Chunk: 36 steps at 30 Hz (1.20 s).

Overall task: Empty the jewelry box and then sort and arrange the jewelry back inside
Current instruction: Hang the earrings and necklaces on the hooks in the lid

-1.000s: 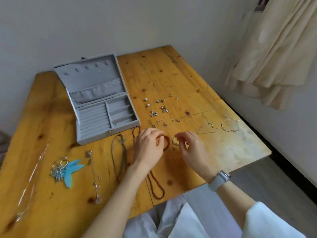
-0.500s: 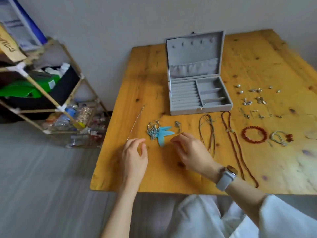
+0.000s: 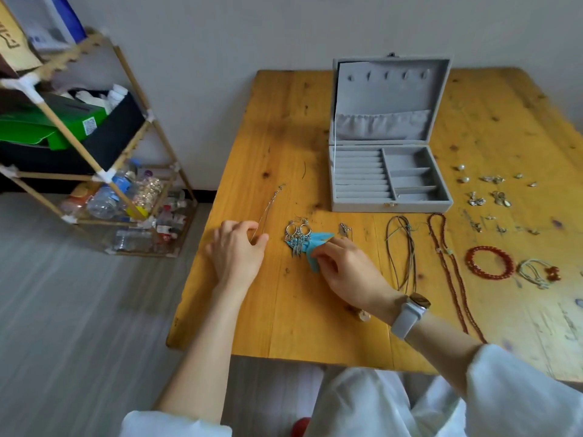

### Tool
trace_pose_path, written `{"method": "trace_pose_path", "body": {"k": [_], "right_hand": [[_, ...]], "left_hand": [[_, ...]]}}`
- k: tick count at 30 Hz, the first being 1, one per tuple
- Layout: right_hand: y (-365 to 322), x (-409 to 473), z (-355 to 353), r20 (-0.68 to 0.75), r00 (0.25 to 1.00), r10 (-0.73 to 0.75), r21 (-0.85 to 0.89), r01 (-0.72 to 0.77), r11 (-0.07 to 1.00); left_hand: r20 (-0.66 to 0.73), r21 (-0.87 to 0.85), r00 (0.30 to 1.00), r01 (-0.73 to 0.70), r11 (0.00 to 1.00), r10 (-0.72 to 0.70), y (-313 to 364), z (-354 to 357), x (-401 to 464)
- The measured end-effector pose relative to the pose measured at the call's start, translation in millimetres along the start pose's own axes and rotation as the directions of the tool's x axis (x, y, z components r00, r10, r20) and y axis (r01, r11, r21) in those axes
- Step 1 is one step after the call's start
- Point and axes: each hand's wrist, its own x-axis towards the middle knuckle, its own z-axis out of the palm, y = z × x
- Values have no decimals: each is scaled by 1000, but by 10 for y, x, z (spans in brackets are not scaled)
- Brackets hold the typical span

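Note:
The grey jewelry box (image 3: pixel 359 205) stands open on the wooden table (image 3: pixel 293 127), its compartments empty and its lid (image 3: pixel 388 89) upright. My left hand (image 3: pixel 236 253) pinches the near end of a thin silver chain (image 3: pixel 269 206) near the table's left edge. My right hand (image 3: pixel 344 272) grips a blue feather earring (image 3: pixel 320 239), beside silver hoop earrings (image 3: pixel 298 233). To the right lie a cord necklace (image 3: pixel 402 247), a long red bead necklace (image 3: pixel 448 263), a red bracelet (image 3: pixel 489 261), a white cord bracelet (image 3: pixel 536 272) and several small earrings (image 3: pixel 492 190).
A bamboo shelf (image 3: pixel 104 171) with bottles, a green box and a black box stands on the floor left of the table. A small silver pendant (image 3: pixel 345 230) lies just beyond my right hand. The wall runs behind the table.
The view swung left. Both hands left the red bracelet and moved to the table's left part; my right hand took the blue feather earring, my left reached the silver chain.

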Motion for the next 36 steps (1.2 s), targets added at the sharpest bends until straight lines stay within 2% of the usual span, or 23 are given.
{"method": "trace_pose_path", "body": {"k": [6,10,20,24,27,28,30,32,33,36], "right_hand": [[-64,460,14,-127,981,148,-1,-149,989],[-85,794,84,-32,955,294,-140,-296,945],[-26,796,143,28,986,164,-79,-161,984],[11,738,45,-35,990,139,117,-134,984],[4,681,-102,-28,993,115,240,-105,965],[1,665,-149,-24,996,89,244,-80,966],[-14,635,-242,-31,998,57,247,-47,968],[-30,622,-329,-43,998,39,260,-27,965],[-35,618,-369,-46,999,28,261,-16,965],[-31,601,-479,-64,998,6,277,12,961]], "left_hand": [[-30,-15,1000,-7,1000,6,-38,52,-12],[-28,-18,1000,-9,1000,9,-32,51,-15],[-30,-19,1000,-4,1000,4,-39,56,-21],[-8,-76,999,49,996,-50,20,-2,17],[-51,-65,997,-67,996,64,81,17,-21],[-53,-93,991,-131,987,126,117,24,-21],[22,-301,974,-210,930,227,219,13,4],[166,-566,936,-168,807,311,341,-56,8],[212,-644,915,-134,753,344,400,-94,2],[189,-711,916,-120,693,353,518,-125,-16]]}}
